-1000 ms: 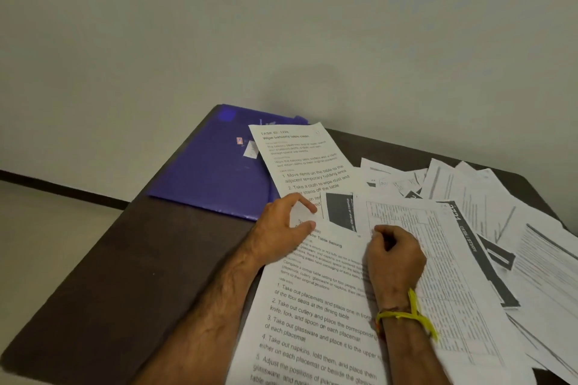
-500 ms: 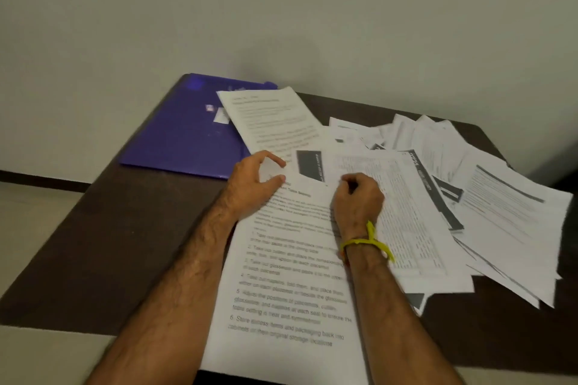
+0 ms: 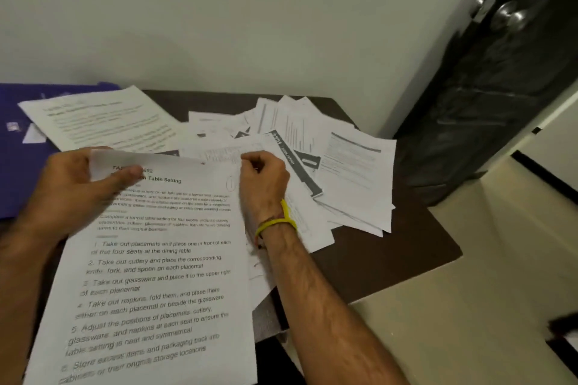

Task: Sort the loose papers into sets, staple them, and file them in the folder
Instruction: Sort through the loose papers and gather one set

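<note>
The left hand (image 3: 72, 191) is pinching the top left corner of the sheet (image 3: 156, 275), thumb on top. The right hand (image 3: 262, 184), fingers curled, is gripping its top right edge. Loose papers (image 3: 312, 147) are lying on the worktop (image 3: 391, 253); the folder (image 3: 18, 159) is lying left.

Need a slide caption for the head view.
Both hands, left and right, grip the top of a printed sheet beside loose papers and a purple folder.

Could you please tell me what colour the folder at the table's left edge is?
The folder is purple, seen in the head view.
</note>
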